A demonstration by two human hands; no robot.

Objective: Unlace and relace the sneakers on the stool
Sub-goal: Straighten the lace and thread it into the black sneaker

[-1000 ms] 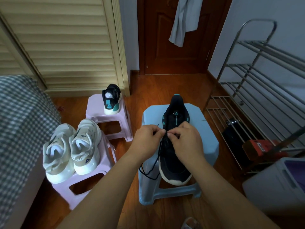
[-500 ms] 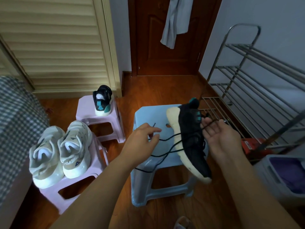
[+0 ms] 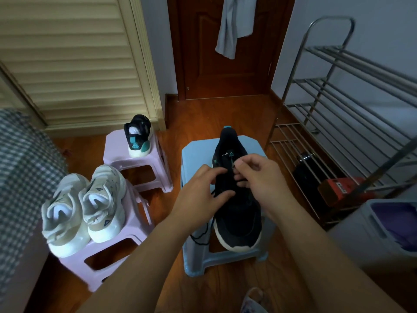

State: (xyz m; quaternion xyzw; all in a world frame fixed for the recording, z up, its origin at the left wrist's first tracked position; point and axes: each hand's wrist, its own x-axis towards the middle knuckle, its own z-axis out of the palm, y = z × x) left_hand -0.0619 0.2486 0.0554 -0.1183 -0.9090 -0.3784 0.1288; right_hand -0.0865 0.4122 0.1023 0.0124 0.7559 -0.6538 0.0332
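A black sneaker [image 3: 239, 213] with a white sole lies flat on the light blue stool [image 3: 196, 152], toe toward me. My left hand [image 3: 203, 190] rests on its left side, thumb and fingers pinching the black lace [image 3: 200, 236], whose loose end trails off the stool's front left. My right hand [image 3: 259, 177] hovers over the tongue, fingertips pinching the lace at the eyelets. The matching black sneaker [image 3: 138, 138] stands on the far pink stool [image 3: 117, 152].
A pair of white sneakers [image 3: 83, 208] sits on the near pink stool [image 3: 126, 242] at left. A steel shoe rack [image 3: 338, 123] stands at right with a red box [image 3: 343, 188] under it. A grey bin [image 3: 388, 229] is at right front. A checked bed cover [image 3: 24, 168] lies at left.
Half a second ago my right hand held the sneaker tipped on its side above the stool; now it lies flat again and both hands are back at the laces.
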